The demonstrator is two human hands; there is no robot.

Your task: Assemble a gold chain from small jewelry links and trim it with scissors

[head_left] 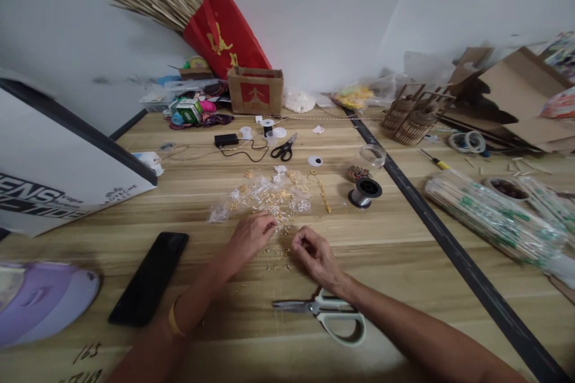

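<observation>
My left hand [252,238] is at the near edge of a pile of small gold and clear beads [281,206]. Its fingertips are pinched together over the beads, and whatever is between them is too small to make out. To the right, my right hand [318,256] is curled with thumb and finger meeting; anything in that pinch is hidden. Small gold pieces [278,260] lie scattered on the wood between the hands. Clear little plastic bags [219,213] are mixed into the pile. White-handled scissors [326,311] rest under my right wrist, their blades pointing left.
A gold chain [320,191] and a wire spool [365,192] lie beyond my right hand. Black scissors [284,148] sit farther back. A black phone [150,278] is at left, near a large white box [67,167]. Wrapped sticks [485,215] lie right of the dark strip [431,224].
</observation>
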